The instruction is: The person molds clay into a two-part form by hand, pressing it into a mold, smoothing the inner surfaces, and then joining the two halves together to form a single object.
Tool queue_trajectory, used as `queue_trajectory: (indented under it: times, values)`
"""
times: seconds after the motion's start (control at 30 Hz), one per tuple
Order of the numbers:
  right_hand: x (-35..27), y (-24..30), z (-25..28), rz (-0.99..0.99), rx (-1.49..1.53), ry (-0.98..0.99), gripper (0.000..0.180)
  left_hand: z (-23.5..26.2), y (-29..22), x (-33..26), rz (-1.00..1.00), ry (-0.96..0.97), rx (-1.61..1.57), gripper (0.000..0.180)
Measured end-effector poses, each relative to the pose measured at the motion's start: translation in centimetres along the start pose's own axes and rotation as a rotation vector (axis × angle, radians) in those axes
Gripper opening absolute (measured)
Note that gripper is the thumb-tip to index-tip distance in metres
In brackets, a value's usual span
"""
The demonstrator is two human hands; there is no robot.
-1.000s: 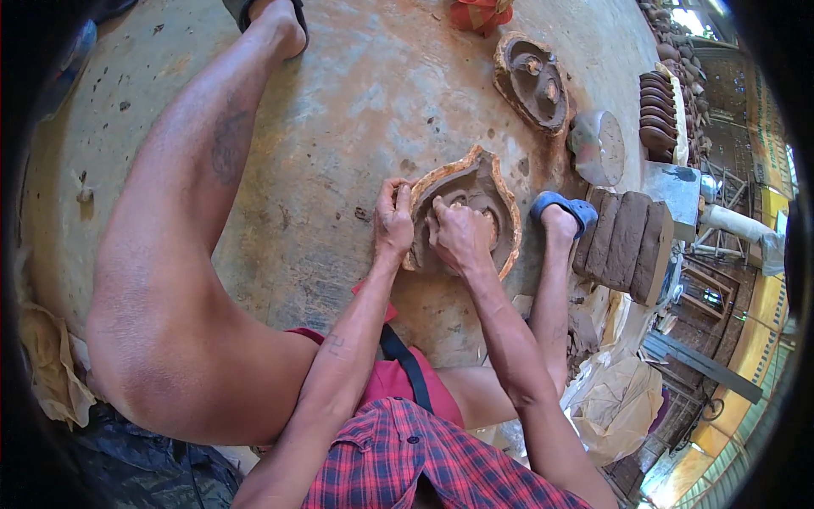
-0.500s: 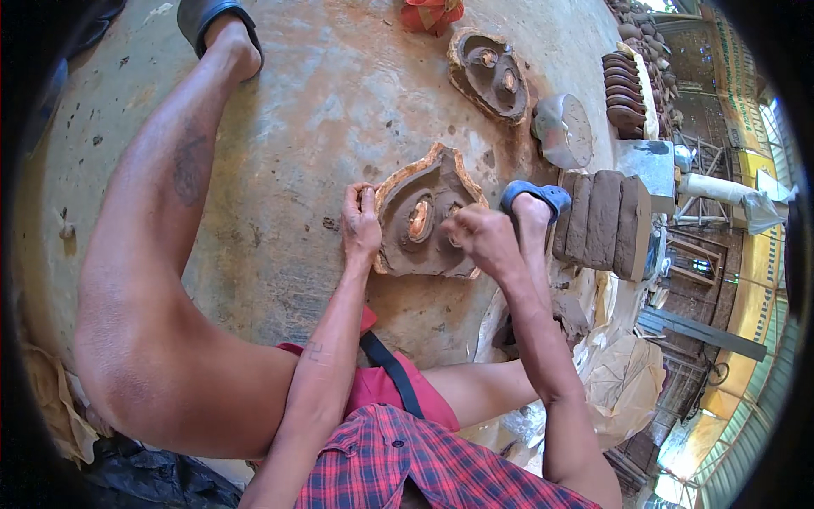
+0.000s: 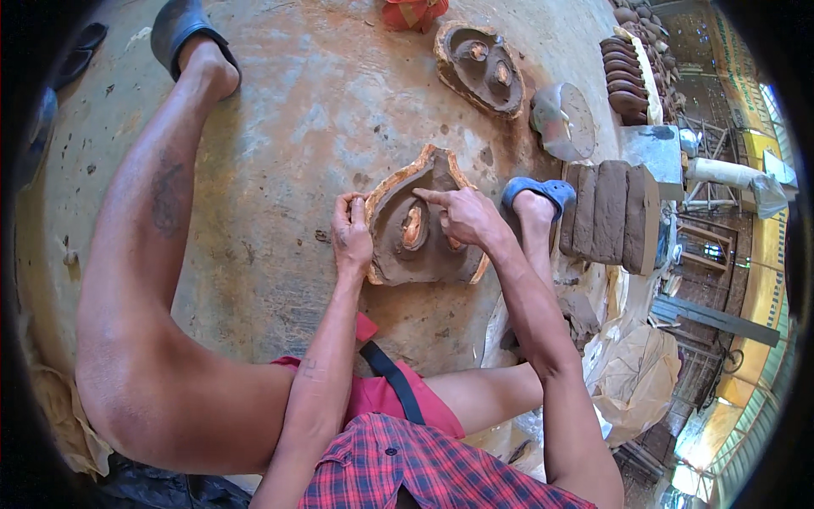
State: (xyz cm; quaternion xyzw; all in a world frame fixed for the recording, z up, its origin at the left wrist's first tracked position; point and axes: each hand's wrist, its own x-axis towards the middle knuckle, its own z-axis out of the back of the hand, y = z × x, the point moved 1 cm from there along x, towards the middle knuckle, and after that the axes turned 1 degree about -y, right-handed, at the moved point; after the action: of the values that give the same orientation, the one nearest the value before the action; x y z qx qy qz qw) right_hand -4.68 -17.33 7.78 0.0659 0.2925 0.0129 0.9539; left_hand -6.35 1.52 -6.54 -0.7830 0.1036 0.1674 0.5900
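A clay-lined mould (image 3: 394, 265) lies on the floor before me, its pale orange-brown rim uneven and its inside coated with grey-brown clay. Two raised ovals stand in its hollow; the left one shows a bare orange centre, and my right hand partly covers the other. My left hand (image 3: 352, 233) grips the mould's left edge, thumb on the rim side. Over the hollow, my right hand (image 3: 466, 216) stretches out its index finger, whose tip touches the clay above the left oval. Its other fingers are curled, and I see nothing held in them.
A second clay-lined mould (image 3: 482, 72) rests farther off, beside a round metal container (image 3: 564, 123) filled with clay. Thick clay slabs (image 3: 609, 216) are stacked at the right, near my blue clog (image 3: 541, 197). A red object (image 3: 414, 13) sits at the far edge.
My right hand has moved from the right oval up and left, and its index finger is now extended onto the clay. My left hand keeps its hold on the edge.
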Motion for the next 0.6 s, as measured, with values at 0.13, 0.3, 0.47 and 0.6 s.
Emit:
queue_trajectory:
  times: [0.13,0.3,0.47,0.6]
  values:
    - [-0.4,0.7,0.4,-0.116,0.089,0.058,0.073,0.3,-0.1,0.1,0.022,-0.022,0.005,0.019]
    - [-2.5,0.2,-2.0,-0.188,0.206,0.007,0.076,0.3,0.4,0.3,0.007,0.002,0.025,0.02]
    - [-4.9,2.2,-5.3,-0.269,0.259,-0.061,0.081,0.5,0.2,0.2,0.006,-0.006,0.043,0.02]
    - [-6.5,3.9,-8.1,-0.333,0.306,-0.108,0.085,0.3,0.4,0.3,-0.014,-0.001,0.016,0.021]
